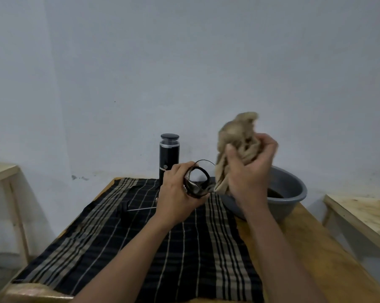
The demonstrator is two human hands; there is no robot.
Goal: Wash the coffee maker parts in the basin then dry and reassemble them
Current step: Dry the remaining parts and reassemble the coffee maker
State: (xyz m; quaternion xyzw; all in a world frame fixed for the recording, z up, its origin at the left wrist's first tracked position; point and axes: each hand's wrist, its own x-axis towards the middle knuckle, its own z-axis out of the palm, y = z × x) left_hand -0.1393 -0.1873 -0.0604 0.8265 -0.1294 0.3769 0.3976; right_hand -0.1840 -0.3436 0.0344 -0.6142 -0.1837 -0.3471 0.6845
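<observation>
My left hand [177, 189] grips a clear glass carafe with a black frame [198, 182], tilted with its mouth toward the right. My right hand [249, 169] clutches a crumpled beige cloth [237, 138], held just right of the carafe's mouth and above the grey basin [294, 189]. The basin holds dark water. A thin metal plunger rod [141, 209] with a black knob lies on the checked cloth behind my left hand.
A black cylindrical grinder [169, 156] stands upright at the back of the wooden table [329, 259]. A black and beige checked cloth [141, 248] covers the table's left and middle. Pale wooden tables stand at far left [3, 173] and far right [364, 213].
</observation>
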